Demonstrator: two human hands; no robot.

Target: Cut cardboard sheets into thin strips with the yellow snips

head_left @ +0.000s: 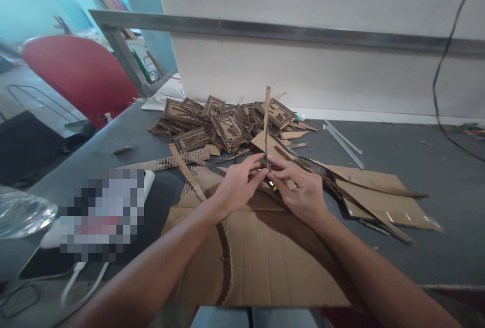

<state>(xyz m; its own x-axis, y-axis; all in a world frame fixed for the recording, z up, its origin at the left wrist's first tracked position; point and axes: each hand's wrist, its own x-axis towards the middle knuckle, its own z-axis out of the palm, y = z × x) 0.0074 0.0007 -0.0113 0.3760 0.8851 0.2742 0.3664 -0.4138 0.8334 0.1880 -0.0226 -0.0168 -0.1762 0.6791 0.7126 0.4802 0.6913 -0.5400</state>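
Both of my hands meet above a large cardboard sheet (280, 262). My left hand (240, 181) and my right hand (299, 186) pinch a narrow cardboard strip (267, 115) between their fingertips. Its free end stands upright above the fingers. A curved strip with a ribbed edge (226, 262) hangs over the sheet, under my left forearm. Just beyond the hands lies a pile of small rectangular cardboard pieces with ribbed borders (230, 128). Whatever sits beneath the fingertips is partly hidden.
Long cardboard strips (364, 206) cross a flat cardboard piece (382, 191) at the right. Two pale sticks (344, 143) lie behind them. At the left are a white device with a cable (146, 186), a clear plastic item (26, 212) and a red chair (79, 75).
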